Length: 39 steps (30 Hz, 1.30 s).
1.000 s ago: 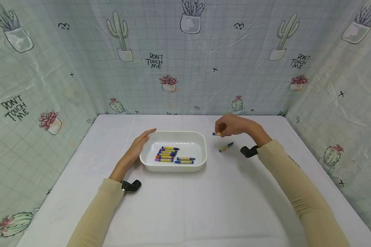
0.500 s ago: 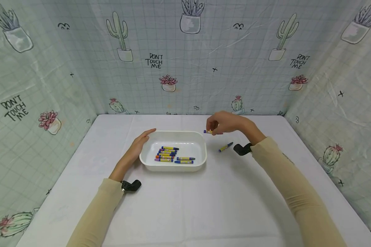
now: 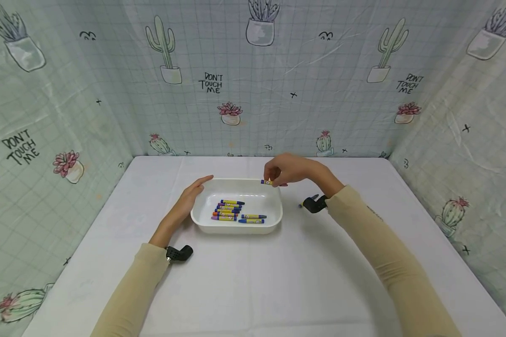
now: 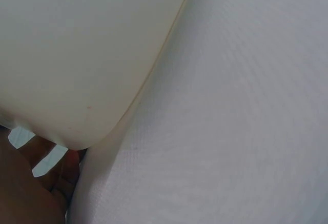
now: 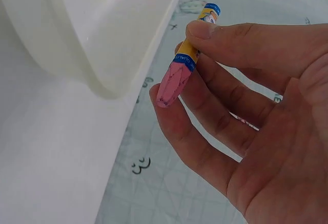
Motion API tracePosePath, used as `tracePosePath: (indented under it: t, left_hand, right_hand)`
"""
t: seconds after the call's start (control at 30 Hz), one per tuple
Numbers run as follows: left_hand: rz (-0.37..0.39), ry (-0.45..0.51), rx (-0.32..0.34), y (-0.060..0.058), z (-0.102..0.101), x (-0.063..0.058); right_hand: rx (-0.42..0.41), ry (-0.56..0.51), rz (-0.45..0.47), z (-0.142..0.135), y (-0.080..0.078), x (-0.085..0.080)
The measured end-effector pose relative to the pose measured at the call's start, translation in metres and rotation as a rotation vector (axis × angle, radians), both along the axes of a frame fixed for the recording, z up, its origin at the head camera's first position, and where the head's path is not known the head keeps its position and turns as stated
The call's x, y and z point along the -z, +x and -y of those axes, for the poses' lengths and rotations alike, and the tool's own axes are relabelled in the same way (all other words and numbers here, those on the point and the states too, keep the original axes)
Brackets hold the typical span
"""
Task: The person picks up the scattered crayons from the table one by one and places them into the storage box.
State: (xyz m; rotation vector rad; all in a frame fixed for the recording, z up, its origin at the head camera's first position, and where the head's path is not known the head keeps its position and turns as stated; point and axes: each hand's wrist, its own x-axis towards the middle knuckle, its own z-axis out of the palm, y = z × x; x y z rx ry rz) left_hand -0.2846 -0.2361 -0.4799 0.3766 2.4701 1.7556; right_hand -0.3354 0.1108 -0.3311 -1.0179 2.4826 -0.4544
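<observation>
A pink crayon (image 5: 175, 83) in a yellow and blue wrapper is pinched between the thumb and fingers of my right hand (image 3: 290, 169). In the head view that hand is over the back right corner of a white tray (image 3: 236, 230). My left hand (image 3: 187, 199) rests against the tray's left side, its index finger stretched along the back left corner; the left wrist view shows fingers at the tray wall. Inside the tray lie several crayons (image 3: 227, 211), stacked side by side at left, with two blue-tipped crayons (image 3: 253, 219) to their right.
Right of the tray, another crayon (image 3: 315, 196) lies on the white table (image 3: 253, 281), partly covered by the right wrist camera (image 3: 314, 204). A printed cloth backdrop (image 3: 261, 93) stands behind the table and on both sides.
My right hand has moved left with the pink crayon, from the table beside the tray to over its back right corner. The left hand and tray have stayed still.
</observation>
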Motion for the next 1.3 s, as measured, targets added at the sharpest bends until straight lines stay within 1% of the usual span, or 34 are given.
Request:
tracePosePath:
  t: [0.23,0.4,0.6,0.8,1.13,1.3]
  left_hand:
    - [0.014,0.012,-0.004,0.000,0.000,0.000]
    - [0.006,0.004,-0.002,-0.001,0.000,0.001]
    - [0.011,0.002,-0.007,0.000,0.000,0.002]
    - [0.011,-0.014,-0.014,0.001,-0.001,0.001]
    - [0.016,-0.006,-0.010,0.001,-0.001,-0.001]
    - [0.016,0.001,-0.007,0.000,0.000,0.000]
  right_hand:
    - [-0.036,-0.007,0.044,0.021,-0.003,0.013]
    - [-0.053,0.003,0.111,0.034,-0.005,0.020]
    - [-0.054,0.032,0.174,0.048,-0.010,0.031]
    - [-0.062,0.081,0.230,0.060,-0.014,0.038]
    - [-0.039,0.135,0.341,0.067,-0.020,0.046]
    - [-0.015,0.163,0.374,0.069,-0.022,0.052]
